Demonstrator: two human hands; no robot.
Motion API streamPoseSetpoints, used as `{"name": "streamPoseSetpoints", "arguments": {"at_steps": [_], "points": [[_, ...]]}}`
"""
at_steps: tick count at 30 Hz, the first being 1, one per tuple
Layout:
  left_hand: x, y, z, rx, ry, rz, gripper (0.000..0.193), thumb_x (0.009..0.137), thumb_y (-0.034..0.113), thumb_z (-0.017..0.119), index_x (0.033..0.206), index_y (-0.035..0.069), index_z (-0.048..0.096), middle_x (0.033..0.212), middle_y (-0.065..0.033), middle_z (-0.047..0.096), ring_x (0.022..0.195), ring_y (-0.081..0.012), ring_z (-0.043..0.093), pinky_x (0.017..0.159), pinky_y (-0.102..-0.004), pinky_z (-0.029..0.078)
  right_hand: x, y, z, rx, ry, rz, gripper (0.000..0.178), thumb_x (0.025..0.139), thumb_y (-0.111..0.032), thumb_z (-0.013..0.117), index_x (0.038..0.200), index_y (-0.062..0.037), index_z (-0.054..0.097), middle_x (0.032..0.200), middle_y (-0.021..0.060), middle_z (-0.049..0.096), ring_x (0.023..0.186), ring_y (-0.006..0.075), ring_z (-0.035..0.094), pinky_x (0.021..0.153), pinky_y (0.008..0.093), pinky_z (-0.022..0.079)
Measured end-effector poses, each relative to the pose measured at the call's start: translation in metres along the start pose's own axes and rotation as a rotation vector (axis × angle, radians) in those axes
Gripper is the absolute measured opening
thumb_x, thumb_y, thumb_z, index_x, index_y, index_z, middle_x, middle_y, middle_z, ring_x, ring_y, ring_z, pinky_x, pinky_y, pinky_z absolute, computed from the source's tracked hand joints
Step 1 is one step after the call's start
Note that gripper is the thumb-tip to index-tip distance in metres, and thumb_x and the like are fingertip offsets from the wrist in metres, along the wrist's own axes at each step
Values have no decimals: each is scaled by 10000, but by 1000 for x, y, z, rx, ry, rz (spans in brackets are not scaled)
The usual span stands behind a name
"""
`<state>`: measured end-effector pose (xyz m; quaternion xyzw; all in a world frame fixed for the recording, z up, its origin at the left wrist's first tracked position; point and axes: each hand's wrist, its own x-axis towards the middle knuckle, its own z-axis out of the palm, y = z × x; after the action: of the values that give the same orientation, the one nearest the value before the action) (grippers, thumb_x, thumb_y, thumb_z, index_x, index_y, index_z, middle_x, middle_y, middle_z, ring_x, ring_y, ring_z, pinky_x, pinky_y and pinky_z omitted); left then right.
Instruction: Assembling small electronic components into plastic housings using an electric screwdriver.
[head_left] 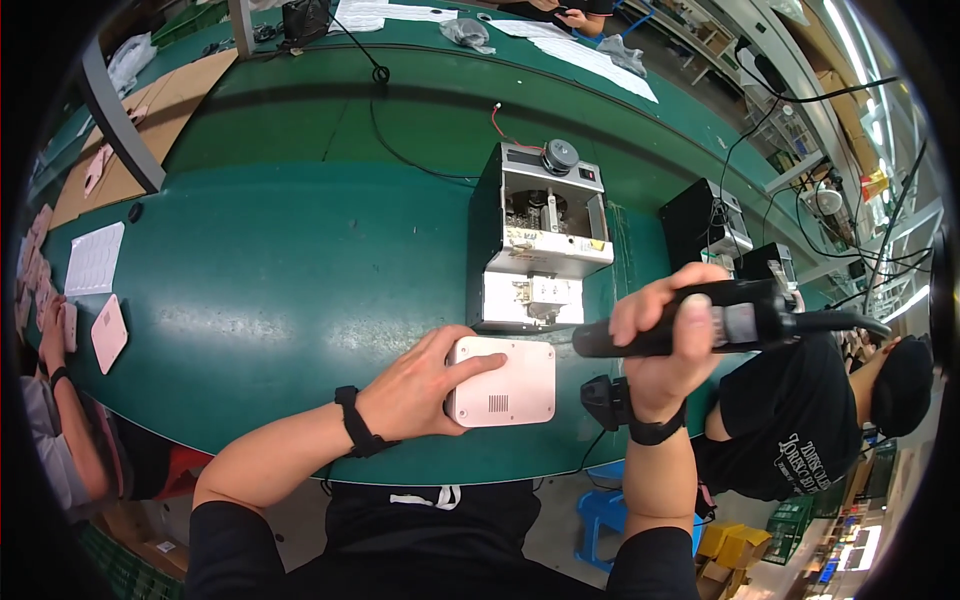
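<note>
My left hand (415, 385) is wrapped round the left side of a pale pink plastic housing (520, 385), thumb lying on its upper face. That face has small holes near its corners and a patch of vent slots. The housing is at the table's near edge. To its right, my right hand (668, 335) grips a black corded electric screwdriver (745, 312), held raised and nearly level. The screwdriver's nose points left towards the housing, apart from it; no bit can be made out. Just beyond the housing stands a metal screw feeder (545, 240) with an open top and a round knob.
The green table (300, 260) carries a white sheet (95, 258) and a pink panel (109, 335) at the left, near another person's hand (53, 340). Black machines (705, 225) with cables stand at the right. Close by on the right sits a person in black (790, 420); a blue stool (600, 515) is below.
</note>
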<state>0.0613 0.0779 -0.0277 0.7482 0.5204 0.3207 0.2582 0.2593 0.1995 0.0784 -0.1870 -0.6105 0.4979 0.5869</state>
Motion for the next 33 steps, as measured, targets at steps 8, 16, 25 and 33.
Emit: {"name": "streamPoseSetpoints", "arguments": {"at_steps": [8, 16, 25, 33], "points": [[6, 3, 3, -8, -2, -20, 863, 581, 171, 885, 1371, 236, 541, 1322, -165, 438, 1212, -374, 501, 1003, -441, 483, 33, 12, 14, -12, 36, -7, 236, 990, -272, 490, 1042, -42, 496, 646, 69, 502, 461, 173, 483, 469, 327, 439], [5, 0, 3, -5, 10, -16, 873, 576, 172, 886, 1373, 239, 535, 1327, -157, 436, 1216, -373, 498, 1006, -445, 481, 10, 7, 19, 46, -28, 47, 241, 981, -270, 513, 1059, -45, 477, 645, 74, 507, 457, 172, 484, 461, 336, 443], [4, -1, 5, -10, 31, -1, 869, 578, 177, 881, 1373, 223, 534, 1319, -168, 435, 1206, -376, 501, 1003, -449, 480, 4, 26, 19, 61, -34, 67, 241, 962, -258, 540, 1047, -45, 467, 636, 86, 505, 451, 179, 479, 447, 336, 446], [4, 0, 7, -3, 41, 10, 846, 581, 157, 870, 1360, 191, 543, 1301, -176, 438, 1187, -374, 506, 1011, -434, 475, 3, 18, 22, 7, -63, 71, 247, 965, -276, 538, 1051, -52, 477, 646, 78, 509, 455, 183, 481, 463, 337, 449]]}}
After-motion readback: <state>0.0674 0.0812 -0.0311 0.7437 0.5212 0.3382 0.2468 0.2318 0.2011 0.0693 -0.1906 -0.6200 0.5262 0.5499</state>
